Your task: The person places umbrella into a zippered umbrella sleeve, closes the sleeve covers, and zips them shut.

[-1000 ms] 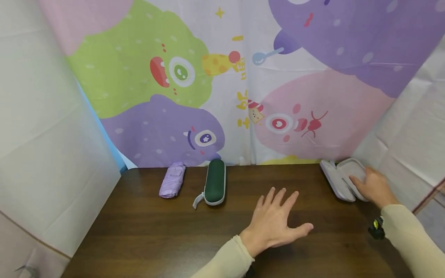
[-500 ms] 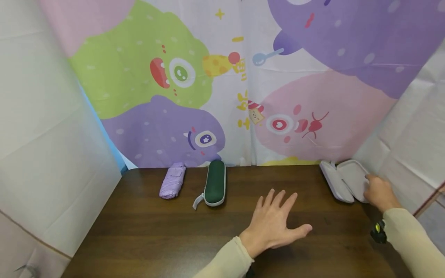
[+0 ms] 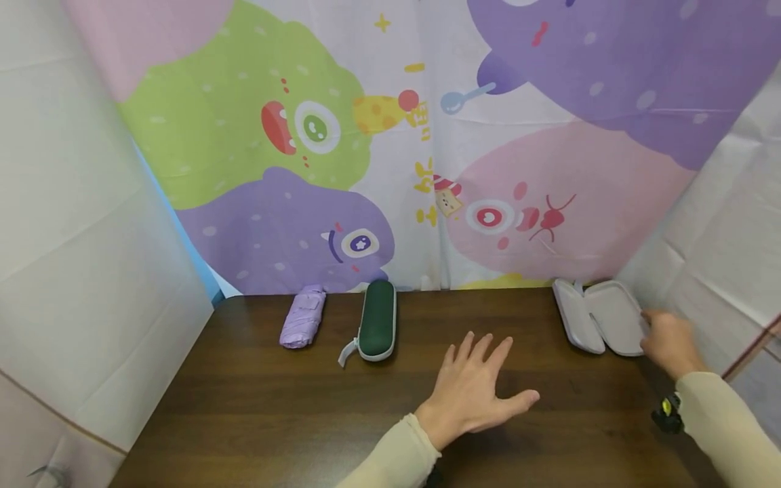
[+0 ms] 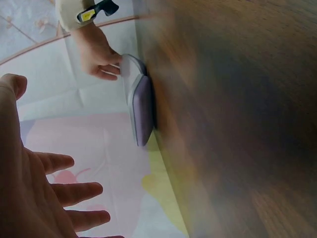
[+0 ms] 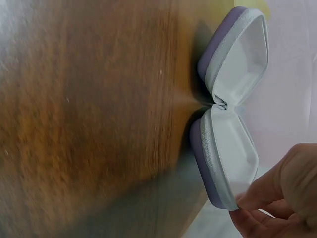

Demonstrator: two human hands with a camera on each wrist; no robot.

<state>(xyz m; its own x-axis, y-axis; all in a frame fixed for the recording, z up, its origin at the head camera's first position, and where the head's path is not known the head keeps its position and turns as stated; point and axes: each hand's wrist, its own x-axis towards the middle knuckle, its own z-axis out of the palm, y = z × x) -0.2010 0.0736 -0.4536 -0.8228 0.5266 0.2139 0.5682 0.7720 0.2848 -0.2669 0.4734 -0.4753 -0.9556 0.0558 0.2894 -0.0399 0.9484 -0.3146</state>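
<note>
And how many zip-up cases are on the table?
2: the closed green case beside the purple bundle, and the open purple case, its edge pinched by the right hand.

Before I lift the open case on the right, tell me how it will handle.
The open case may fold at its hinge, where both halves meet. Each half is probably stiff, since it keeps a moulded shape. It is likely light: the insides look hollow and bare.

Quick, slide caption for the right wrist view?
The right hand pinches the edge of an open purple case, its pale lining showing, on a brown wooden table.
</note>
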